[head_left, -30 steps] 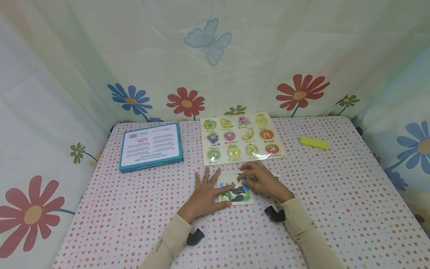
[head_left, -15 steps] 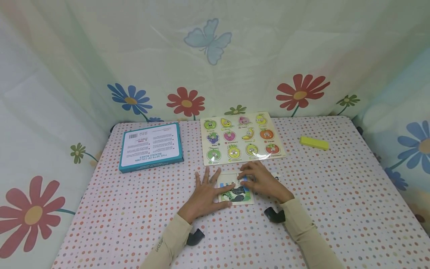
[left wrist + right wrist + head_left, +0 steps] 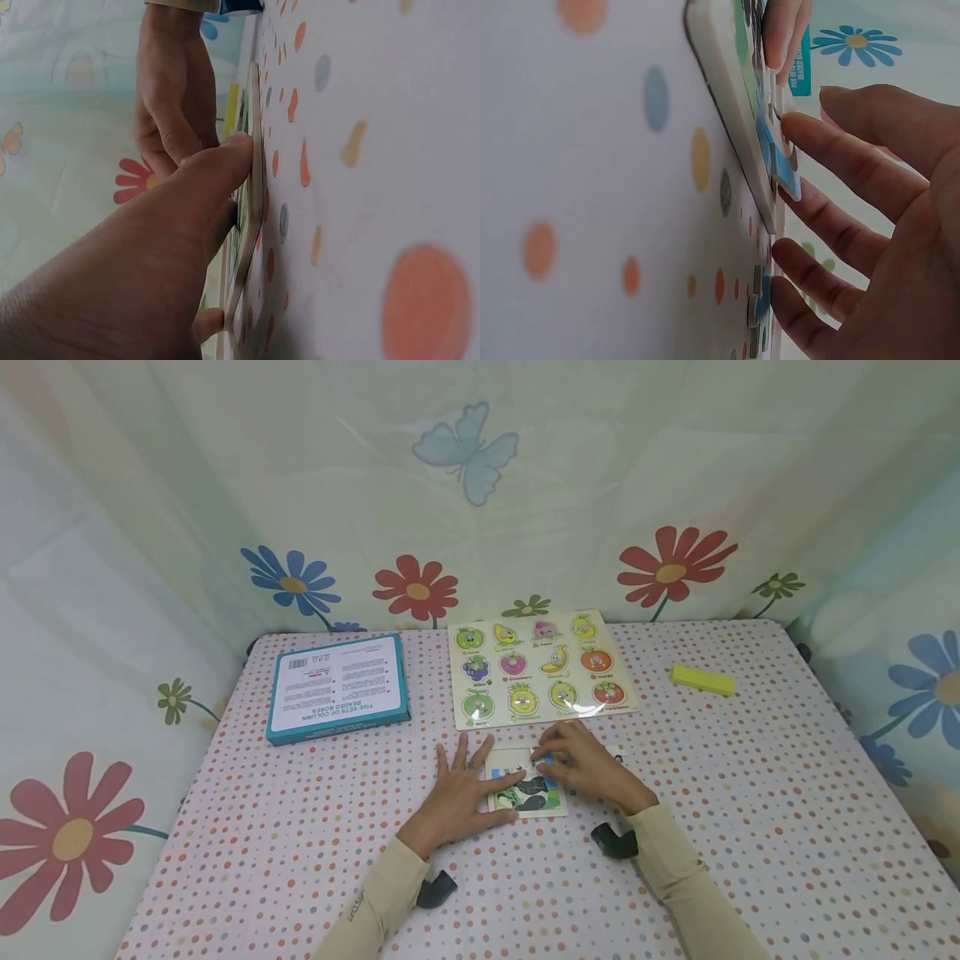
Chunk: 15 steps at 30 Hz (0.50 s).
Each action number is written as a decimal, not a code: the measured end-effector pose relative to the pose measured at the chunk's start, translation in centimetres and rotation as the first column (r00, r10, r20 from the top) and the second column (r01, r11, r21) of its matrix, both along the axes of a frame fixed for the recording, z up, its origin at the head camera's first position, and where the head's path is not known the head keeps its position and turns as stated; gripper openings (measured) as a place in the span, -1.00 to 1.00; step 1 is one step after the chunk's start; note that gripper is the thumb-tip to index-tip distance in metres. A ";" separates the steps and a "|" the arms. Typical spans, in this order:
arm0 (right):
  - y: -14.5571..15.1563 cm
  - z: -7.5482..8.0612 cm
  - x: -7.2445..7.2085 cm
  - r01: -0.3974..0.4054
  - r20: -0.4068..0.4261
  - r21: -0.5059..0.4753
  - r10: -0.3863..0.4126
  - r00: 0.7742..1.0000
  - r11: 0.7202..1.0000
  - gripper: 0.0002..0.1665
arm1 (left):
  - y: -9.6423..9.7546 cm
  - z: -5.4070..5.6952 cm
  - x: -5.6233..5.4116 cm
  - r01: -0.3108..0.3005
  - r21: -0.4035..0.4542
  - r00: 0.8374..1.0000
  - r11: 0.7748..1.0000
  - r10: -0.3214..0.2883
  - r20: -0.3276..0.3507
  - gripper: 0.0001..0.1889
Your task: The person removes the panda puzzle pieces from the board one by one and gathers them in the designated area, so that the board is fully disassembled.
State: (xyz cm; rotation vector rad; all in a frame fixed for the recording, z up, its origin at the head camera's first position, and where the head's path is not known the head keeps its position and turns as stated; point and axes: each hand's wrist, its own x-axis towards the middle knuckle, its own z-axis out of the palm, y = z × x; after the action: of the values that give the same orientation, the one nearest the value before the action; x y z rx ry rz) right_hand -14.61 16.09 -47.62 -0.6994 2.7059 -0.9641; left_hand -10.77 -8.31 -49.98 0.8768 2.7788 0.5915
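Note:
A small square jigsaw board [image 3: 555,810] lies on the table, its picture black, white, green and blue. My left hand [image 3: 457,797] is spread at its left side, the thumb on the near edge and the index finger across the picture. My right hand [image 3: 588,764] is over the board's right part. In the right wrist view, its index fingertip touches a blue-and-white puzzle piece [image 3: 786,171] that sits tilted at the board's edge. The middle fingertip is at that piece's corner, while the thumb stands off it. Another puzzle piece [image 3: 759,300] lies on the table under the outer fingers.
Behind the board lies a fruit peg puzzle [image 3: 534,685]. A teal-and-white box [image 3: 337,689] is at the back left, and a yellow block [image 3: 702,680] at the back right. A flower-printed curtain [image 3: 322,468] rises behind the dotted tablecloth [image 3: 262,860].
My right fingers have shifted slightly over the puzzle piece, and the hand has drawn a little to the near side. My left hand has stayed in place on the board.

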 end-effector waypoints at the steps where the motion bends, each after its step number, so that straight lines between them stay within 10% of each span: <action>1: 0.0 0.0 0.0 -0.002 0.000 -0.001 0.002 1.000 1.000 -0.82 | 0.0 0.0 0.0 0.001 0.001 1.000 1.000 -0.001 -0.002 -0.38; 15: 0.4 0.2 0.0 0.060 0.056 -0.057 -0.056 0.997 0.997 -0.62 | 0.0 -0.1 0.0 -0.005 -0.001 1.000 1.000 0.005 0.004 -0.38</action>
State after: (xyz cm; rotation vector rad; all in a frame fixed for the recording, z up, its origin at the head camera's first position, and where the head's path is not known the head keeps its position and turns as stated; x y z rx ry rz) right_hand -14.56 16.47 -47.45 -0.5990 2.6743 -1.0642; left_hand -10.80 -8.27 -50.05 0.8681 2.7779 0.5917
